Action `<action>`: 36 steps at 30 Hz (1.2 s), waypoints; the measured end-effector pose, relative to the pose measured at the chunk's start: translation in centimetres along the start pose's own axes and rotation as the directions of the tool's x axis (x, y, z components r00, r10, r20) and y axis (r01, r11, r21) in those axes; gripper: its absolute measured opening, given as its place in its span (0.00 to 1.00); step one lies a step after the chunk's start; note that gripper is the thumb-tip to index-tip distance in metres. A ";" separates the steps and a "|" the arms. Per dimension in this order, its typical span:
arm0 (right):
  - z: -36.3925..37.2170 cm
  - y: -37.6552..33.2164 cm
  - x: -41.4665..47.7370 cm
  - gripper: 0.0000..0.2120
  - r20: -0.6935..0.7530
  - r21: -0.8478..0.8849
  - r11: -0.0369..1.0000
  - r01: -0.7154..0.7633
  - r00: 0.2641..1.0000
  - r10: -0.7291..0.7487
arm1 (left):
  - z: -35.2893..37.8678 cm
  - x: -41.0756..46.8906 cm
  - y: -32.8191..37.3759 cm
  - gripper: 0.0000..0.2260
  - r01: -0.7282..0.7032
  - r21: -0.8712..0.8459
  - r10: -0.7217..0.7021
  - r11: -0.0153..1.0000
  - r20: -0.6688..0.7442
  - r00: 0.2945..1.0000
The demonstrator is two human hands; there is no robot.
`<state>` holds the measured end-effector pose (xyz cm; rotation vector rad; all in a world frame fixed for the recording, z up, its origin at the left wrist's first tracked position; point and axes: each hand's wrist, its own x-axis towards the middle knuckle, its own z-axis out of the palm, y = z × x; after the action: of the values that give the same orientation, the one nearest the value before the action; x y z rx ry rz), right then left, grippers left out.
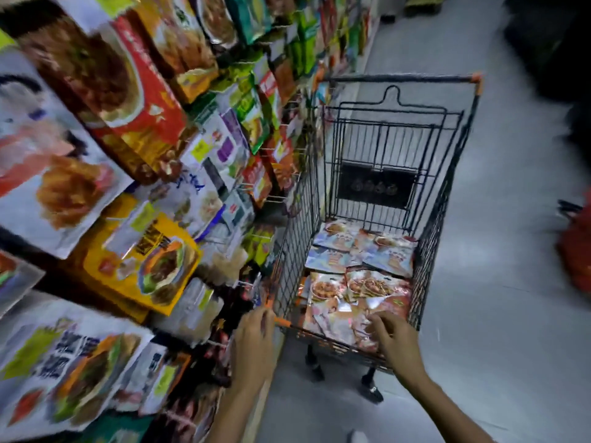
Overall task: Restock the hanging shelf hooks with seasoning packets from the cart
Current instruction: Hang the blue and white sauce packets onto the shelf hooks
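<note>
Seasoning packets (pixel 361 260) lie flat in the cart (pixel 399 79) at 5 o'clock, easy to reach. The right hand (pixel 396 340) curls on the nearest ones (to lift them, I think). The left hand (pixel 254 340) sits at the cart's corner; I cannot tell if it grips.

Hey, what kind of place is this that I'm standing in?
Most likely a grocery store aisle: food packets hang on shelf hooks to the left, a wire shopping cart holds seasoning packets, and a smooth grey floor runs alongside.
</note>
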<state>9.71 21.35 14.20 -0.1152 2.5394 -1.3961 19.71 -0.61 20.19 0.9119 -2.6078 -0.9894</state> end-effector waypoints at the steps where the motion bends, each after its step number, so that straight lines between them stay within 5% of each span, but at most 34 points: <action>1: 0.3 0.4 1.3 0.10 -0.001 -0.006 0.999 -0.040 0.999 0.040 | 0.4 1.7 0.1 0.10 -0.021 0.018 0.021 1.000 0.006 1.000; 13: 10.0 3.8 21.3 0.09 0.034 0.029 0.934 -0.355 0.934 0.355 | 9.3 25.5 -1.0 0.21 -0.070 0.065 0.057 0.995 0.192 0.980; 20: 17.7 7.8 31.5 0.21 0.144 -0.069 0.882 -0.466 0.870 0.471 | 15.6 31.4 -3.8 0.24 -0.040 0.029 0.032 0.999 0.232 0.972; 26: 21.1 9.9 34.5 0.34 -0.055 -0.251 0.747 -0.616 0.779 0.624 | 17.0 32.3 -4.9 0.17 -0.142 0.051 0.126 0.989 0.237 0.963; 36: 21.8 10.5 37.0 0.23 0.098 0.289 0.579 -0.762 0.625 0.774 | 16.5 32.3 -4.3 0.13 -0.191 0.007 0.184 0.982 0.230 0.955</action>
<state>-20.19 2.27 -12.16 0.9771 1.9047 -1.3418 -10.14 -14.23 4.12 0.5699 -2.8406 -1.0631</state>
